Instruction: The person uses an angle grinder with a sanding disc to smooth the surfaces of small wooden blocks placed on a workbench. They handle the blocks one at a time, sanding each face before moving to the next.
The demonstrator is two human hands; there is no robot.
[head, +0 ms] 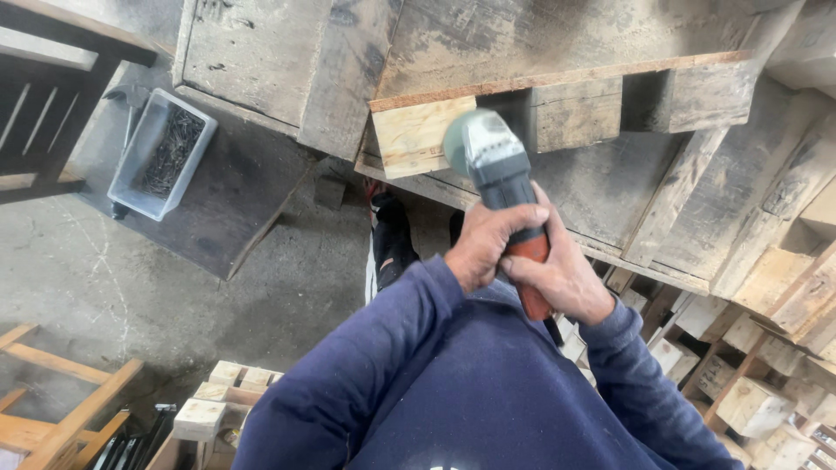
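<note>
1. Bottom centre: person in navy sweatshirt (435,392); 2 hands, both on 1 angle grinder (501,187).
2. Left hand (483,244) at centre, fingers wrapped tight round grinder body; right hand (562,274) just below-right, fingers closed round the orange rear handle.
3. Grinder disc (460,139) touches pale face of a wood block (414,135), upper centre, under a thin top board (557,80).
4. Progress, judged: that 1 block face looks fresh & light, so sanding seems well on; 2 blocks to its right (575,113) are grey, look undone.
5. Lower right: heap of cut wood blocks (749,383), too many to count.
6. Upper left: 1 clear tub of nails (161,152) on a dark board.
7. Left edge: concrete floor (104,278).
</note>
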